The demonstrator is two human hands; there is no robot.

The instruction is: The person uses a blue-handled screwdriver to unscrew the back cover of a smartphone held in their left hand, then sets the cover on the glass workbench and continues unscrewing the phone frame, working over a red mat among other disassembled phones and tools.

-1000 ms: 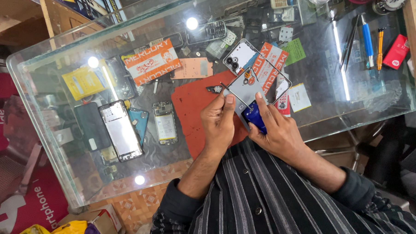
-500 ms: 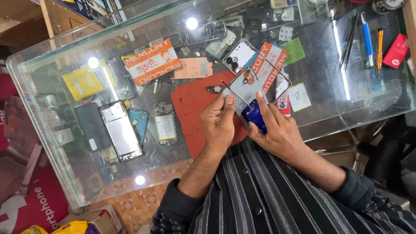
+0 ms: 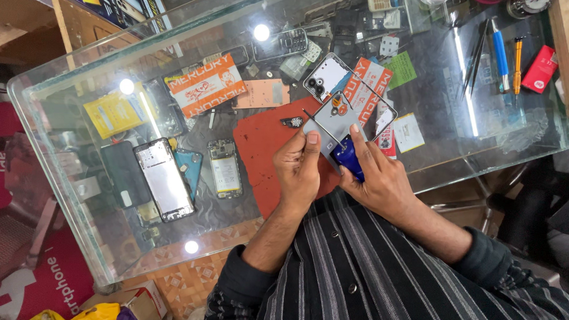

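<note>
Pinching grey phone (image 3: 337, 127) w/ left hand (image 3: 300, 170); right hand (image 3: 378, 179) fingers wrapped round blue screwdriver (image 3: 338, 148), shaft pointing up-left past thumb.

Left hand (image 3: 300, 170) steadies a grey phone (image 3: 337, 121) over the red mat (image 3: 263, 140); right hand (image 3: 375, 179) grips a blue-handled screwdriver (image 3: 346, 157) (tip on the phone).
</note>
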